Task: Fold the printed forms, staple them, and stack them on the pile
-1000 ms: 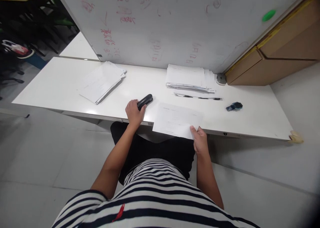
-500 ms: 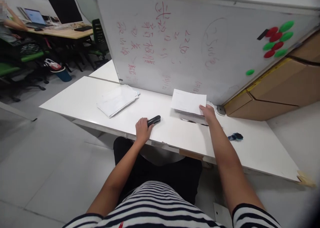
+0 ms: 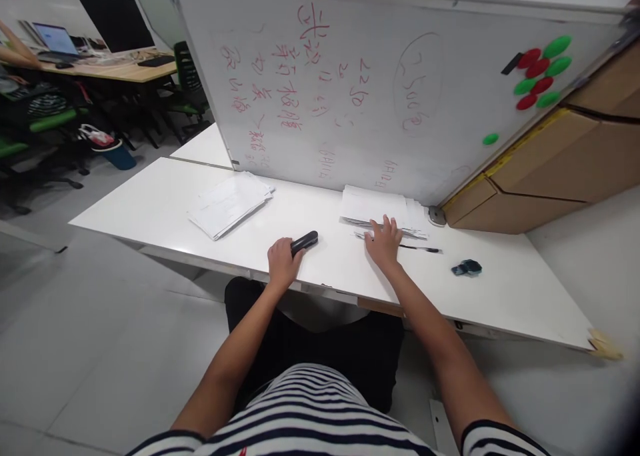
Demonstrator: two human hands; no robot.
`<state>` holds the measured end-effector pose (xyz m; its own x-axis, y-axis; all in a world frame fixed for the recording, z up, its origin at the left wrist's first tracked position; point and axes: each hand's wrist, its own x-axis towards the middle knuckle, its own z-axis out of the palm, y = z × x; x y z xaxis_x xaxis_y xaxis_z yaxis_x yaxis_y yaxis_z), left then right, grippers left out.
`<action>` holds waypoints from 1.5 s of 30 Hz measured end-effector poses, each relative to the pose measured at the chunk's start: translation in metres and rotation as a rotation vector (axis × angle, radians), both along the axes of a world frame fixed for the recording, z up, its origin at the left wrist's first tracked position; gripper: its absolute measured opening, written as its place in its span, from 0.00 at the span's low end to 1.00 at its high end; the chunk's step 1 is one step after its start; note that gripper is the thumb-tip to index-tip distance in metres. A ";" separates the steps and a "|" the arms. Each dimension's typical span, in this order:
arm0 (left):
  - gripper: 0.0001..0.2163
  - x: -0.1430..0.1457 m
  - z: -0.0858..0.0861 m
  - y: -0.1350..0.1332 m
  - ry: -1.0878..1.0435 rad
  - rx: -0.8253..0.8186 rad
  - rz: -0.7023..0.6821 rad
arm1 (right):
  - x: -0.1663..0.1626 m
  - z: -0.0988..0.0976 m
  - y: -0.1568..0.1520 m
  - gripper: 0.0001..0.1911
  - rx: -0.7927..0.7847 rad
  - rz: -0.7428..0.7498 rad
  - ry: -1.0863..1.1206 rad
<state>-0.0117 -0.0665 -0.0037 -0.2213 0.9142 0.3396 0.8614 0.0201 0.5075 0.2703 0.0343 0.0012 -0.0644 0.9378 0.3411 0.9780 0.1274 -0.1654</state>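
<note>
My left hand is wrapped around the near end of a black stapler, low over the white desk. My right hand has its fingers spread, the fingertips at the front edge of a paper stack by the whiteboard. Partly covered by this hand is a thin black pen-like stick on the desk. Farther left lies another pile of white papers, its sheets slightly askew.
Behind the desk stands a whiteboard with red writing and round magnets. Cardboard boxes rise at the right. A small dark blue item and a grey device lie on the desk. Another person's arm shows far left.
My right hand has let go of the lifted paper, which now lies on the right stack, and has moved left and nearer, fingers spreading. My left hand still grips the stapler.
</note>
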 end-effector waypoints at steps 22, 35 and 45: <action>0.14 0.001 0.001 -0.001 -0.013 -0.023 0.010 | -0.015 -0.013 -0.005 0.27 -0.129 0.122 -0.058; 0.14 0.001 0.001 0.001 0.015 -0.028 -0.003 | 0.020 0.002 0.035 0.21 -0.034 -0.005 -0.069; 0.13 0.002 0.003 -0.001 0.005 -0.034 -0.005 | 0.031 0.022 0.052 0.11 0.035 0.235 0.042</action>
<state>-0.0097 -0.0671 -0.0006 -0.2151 0.9262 0.3098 0.8641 0.0327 0.5022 0.3010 0.0862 0.0236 -0.2641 0.8865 0.3798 0.9133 0.3565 -0.1970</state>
